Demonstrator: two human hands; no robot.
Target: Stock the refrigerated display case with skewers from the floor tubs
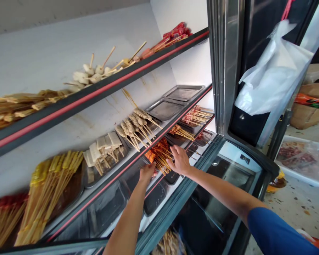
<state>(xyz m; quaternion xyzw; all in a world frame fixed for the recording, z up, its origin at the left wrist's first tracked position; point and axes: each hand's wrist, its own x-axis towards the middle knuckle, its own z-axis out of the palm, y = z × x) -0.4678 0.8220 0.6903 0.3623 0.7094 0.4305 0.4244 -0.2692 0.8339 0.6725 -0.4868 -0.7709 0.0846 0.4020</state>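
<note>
Skewers [159,154] with red-orange meat lie between my two grips on a lower shelf, meat ends up and to the left, sticks slanting down to the right toward the front edge. My left grip [148,172] is at their lower left side, fingertips right beside the meat; part of it is turned from view, and I cannot tell whether it is clamped on anything. My right grip [180,161] comes in from the other side at the stick ends, thumb and forefinger apart along the sticks; it looks to be touching them, but I cannot tell if it pinches any.

Just above the meat runs the front edge of the middle shelf [114,180], marked by a red strip, so headroom over the bundle is tight. Pale skewers [135,127] sit up there, their sticks reaching toward that edge. To the right, near my right grip, orange skewers [181,131] and then pink skewers [197,116] crowd the lower level. A black tray [154,202] sits below my left grip. The sill [162,219] crosses under both arms, and the post [220,71] bounds the right side. Open room lies toward me, between the arms.
</note>
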